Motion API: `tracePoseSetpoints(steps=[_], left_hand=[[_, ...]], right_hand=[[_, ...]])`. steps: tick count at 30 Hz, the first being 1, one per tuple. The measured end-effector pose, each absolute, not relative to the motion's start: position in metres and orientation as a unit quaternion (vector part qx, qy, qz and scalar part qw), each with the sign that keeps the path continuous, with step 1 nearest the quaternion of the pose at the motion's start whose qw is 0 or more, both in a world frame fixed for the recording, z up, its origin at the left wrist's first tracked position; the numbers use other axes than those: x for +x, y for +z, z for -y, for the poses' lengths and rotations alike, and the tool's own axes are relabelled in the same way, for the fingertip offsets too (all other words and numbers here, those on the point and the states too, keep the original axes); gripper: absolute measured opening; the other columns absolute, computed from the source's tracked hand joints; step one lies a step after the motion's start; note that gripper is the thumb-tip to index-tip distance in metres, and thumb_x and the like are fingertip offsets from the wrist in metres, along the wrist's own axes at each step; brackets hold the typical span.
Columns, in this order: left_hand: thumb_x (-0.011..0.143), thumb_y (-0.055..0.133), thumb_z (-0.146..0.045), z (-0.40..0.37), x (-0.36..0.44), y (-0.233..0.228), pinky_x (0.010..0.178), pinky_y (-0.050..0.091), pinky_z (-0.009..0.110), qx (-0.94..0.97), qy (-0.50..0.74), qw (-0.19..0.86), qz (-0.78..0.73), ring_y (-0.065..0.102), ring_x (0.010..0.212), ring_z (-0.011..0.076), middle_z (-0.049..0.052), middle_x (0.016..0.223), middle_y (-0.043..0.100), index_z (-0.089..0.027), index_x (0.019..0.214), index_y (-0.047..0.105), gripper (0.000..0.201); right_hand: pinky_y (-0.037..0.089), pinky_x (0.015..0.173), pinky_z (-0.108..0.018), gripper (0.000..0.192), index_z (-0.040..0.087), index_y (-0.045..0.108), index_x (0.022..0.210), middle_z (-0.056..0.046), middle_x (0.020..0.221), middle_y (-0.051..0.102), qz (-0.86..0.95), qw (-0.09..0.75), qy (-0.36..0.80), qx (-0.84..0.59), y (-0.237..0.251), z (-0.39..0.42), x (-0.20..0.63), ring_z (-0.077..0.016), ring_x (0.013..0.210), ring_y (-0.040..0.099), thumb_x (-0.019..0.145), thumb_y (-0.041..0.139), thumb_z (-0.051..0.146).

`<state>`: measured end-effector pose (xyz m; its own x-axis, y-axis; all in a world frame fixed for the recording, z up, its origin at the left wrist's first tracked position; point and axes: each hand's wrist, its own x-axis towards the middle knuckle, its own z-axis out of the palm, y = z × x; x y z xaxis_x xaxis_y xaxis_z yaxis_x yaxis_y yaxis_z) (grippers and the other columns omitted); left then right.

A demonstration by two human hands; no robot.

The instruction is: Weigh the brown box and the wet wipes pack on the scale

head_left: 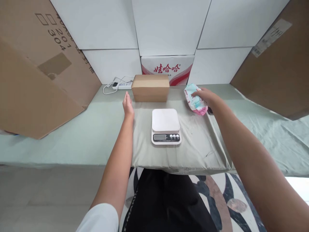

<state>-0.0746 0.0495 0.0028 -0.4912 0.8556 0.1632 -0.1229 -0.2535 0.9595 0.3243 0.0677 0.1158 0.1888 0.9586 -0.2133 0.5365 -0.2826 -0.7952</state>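
Black trousers [166, 203] fill the near edge, with 2 bare arms reaching out over them. On the grey pad [193, 151] sits a white kitchen scale [165, 125]. Far right of it, the right hand [205, 95] rests on a pastel packet [195, 100], fingers curled over its top. The left hand [127, 103] stands open, edge-on, just left of a small cardboard box [150, 87], not touching it.

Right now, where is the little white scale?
In the head view, the white scale sits in the middle of the grey pad, just in front of the small brown box, between the left hand and the right hand.
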Motion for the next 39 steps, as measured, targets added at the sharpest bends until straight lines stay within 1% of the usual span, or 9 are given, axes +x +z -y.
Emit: tracePoseSetpoints(steps=[2, 5, 8, 11, 17, 24, 30, 35, 39], left_hand=[[0.109, 0.044, -0.057, -0.052, -0.074, 0.002, 0.139, 0.025, 0.034, 0.363, 0.704, 0.352, -0.499, 0.028, 0.171, 0.0196, 0.007, 0.182, 0.036, -0.024, 0.168, 0.045, 0.068], [0.109, 0.046, -0.056, -0.054, -0.074, 0.000, 0.139, 0.025, 0.034, 0.365, 0.706, 0.353, -0.493, 0.030, 0.170, 0.0193, 0.008, 0.181, 0.038, -0.022, 0.168, 0.047, 0.067], [0.108, 0.048, -0.059, -0.054, -0.075, -0.002, 0.138, 0.027, 0.034, 0.365, 0.708, 0.355, -0.489, 0.031, 0.170, 0.0189, 0.006, 0.181, 0.039, -0.026, 0.166, 0.050, 0.067], [0.108, 0.047, -0.058, -0.051, -0.075, -0.002, 0.138, 0.027, 0.035, 0.365, 0.710, 0.352, -0.488, 0.029, 0.171, 0.0192, 0.007, 0.181, 0.039, -0.026, 0.165, 0.050, 0.066], [0.109, 0.043, -0.047, -0.044, -0.072, 0.004, 0.137, 0.029, 0.035, 0.368, 0.715, 0.343, -0.485, 0.029, 0.171, 0.0201, 0.010, 0.181, 0.036, -0.020, 0.167, 0.047, 0.064], [0.109, 0.044, -0.052, -0.044, -0.071, 0.003, 0.139, 0.027, 0.036, 0.376, 0.709, 0.340, -0.490, 0.030, 0.170, 0.0214, 0.007, 0.181, 0.037, -0.022, 0.167, 0.047, 0.065], [0.110, 0.043, -0.051, -0.044, -0.071, 0.002, 0.139, 0.027, 0.035, 0.388, 0.701, 0.341, -0.491, 0.031, 0.170, 0.0203, 0.006, 0.181, 0.038, -0.024, 0.167, 0.047, 0.064], [0.110, 0.043, -0.049, -0.041, -0.068, 0.004, 0.139, 0.027, 0.037, 0.393, 0.697, 0.342, -0.493, 0.030, 0.171, 0.0202, 0.004, 0.182, 0.037, -0.025, 0.168, 0.046, 0.063], [0.111, 0.041, -0.046, -0.040, -0.066, 0.006, 0.138, 0.028, 0.033, 0.387, 0.695, 0.344, -0.498, 0.032, 0.170, 0.0183, 0.006, 0.182, 0.037, -0.022, 0.168, 0.046, 0.062]], right_hand=[[0.062, 0.079, -0.038, 0.038, 0.023, 0.068, 0.118, -0.009, 0.103, 0.076, 0.513, 0.318, 0.447, -0.660, 0.121, -0.051, 0.330, -0.0236, 0.087, 0.072, 0.082, 0.077, 0.029], [0.064, 0.076, -0.038, 0.053, 0.028, 0.068, 0.128, -0.007, 0.114, 0.078, 0.560, 0.341, 0.473, -0.588, 0.135, -0.023, 0.321, -0.0265, 0.095, 0.074, 0.077, 0.080, 0.029], [0.064, 0.094, -0.048, 0.074, 0.036, 0.065, 0.143, -0.005, 0.144, 0.071, 0.678, 0.311, 0.413, -0.523, 0.152, -0.001, 0.299, -0.0342, 0.119, 0.071, 0.072, 0.086, 0.032], [0.055, 0.113, -0.059, 0.080, 0.037, 0.063, 0.149, -0.004, 0.158, 0.062, 0.785, 0.243, 0.352, -0.448, 0.160, 0.007, 0.274, -0.0405, 0.138, 0.061, 0.073, 0.087, 0.038], [0.050, 0.110, -0.056, 0.093, 0.029, 0.048, 0.167, -0.015, 0.155, 0.060, 0.897, 0.106, 0.222, -0.366, 0.145, 0.016, 0.232, -0.0418, 0.133, 0.062, 0.080, 0.080, 0.039], [0.041, 0.109, -0.052, 0.094, 0.038, 0.038, 0.172, -0.013, 0.148, 0.057, 0.943, 0.008, 0.126, -0.309, 0.140, 0.027, 0.221, -0.0403, 0.129, 0.060, 0.084, 0.072, 0.031], [0.041, 0.103, -0.048, 0.093, 0.037, 0.039, 0.172, -0.014, 0.141, 0.059, 0.945, 0.005, 0.117, -0.305, 0.137, 0.023, 0.220, -0.0365, 0.121, 0.061, 0.085, 0.072, 0.033], [0.042, 0.101, -0.046, 0.089, 0.036, 0.047, 0.169, -0.015, 0.139, 0.061, 0.941, 0.042, 0.113, -0.315, 0.131, 0.026, 0.215, -0.0366, 0.118, 0.061, 0.087, 0.076, 0.058], [0.040, 0.107, -0.050, 0.076, 0.033, 0.052, 0.166, -0.016, 0.145, 0.062, 0.929, 0.074, 0.148, -0.330, 0.131, 0.031, 0.216, -0.0385, 0.127, 0.061, 0.100, 0.057, 0.071]])
